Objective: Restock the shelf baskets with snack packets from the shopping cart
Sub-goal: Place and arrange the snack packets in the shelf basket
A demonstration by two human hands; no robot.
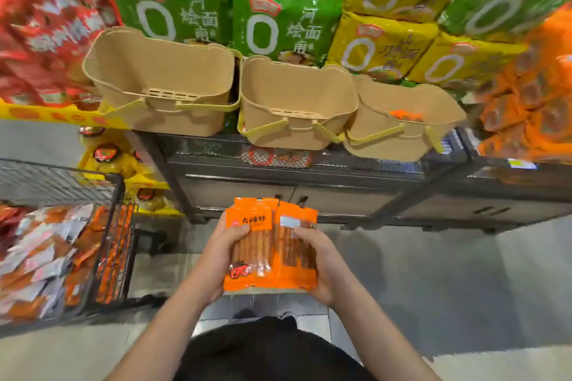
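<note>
A stack of orange snack packets (268, 244) sits upright between both hands, below the shelf front. My left hand (216, 252) grips its left edge with the thumb across the front. My right hand (325, 266) grips the right edge, fingers curled over the face. Three tan baskets stand in a row on the shelf: the left basket (123, 71) and middle basket (297, 93) show bare insides, and the right basket (433, 102) has an orange packet (402, 115) in it. The black wire shopping cart (108, 226) at the left holds several orange and white packets.
Green, yellow, red and orange noodle bags are stacked behind and beside the baskets. The dark metal shelf unit (309, 182) has a mesh top and closed doors below. Yellow boxes (123, 161) sit between cart and shelf. Grey floor spreads to the right.
</note>
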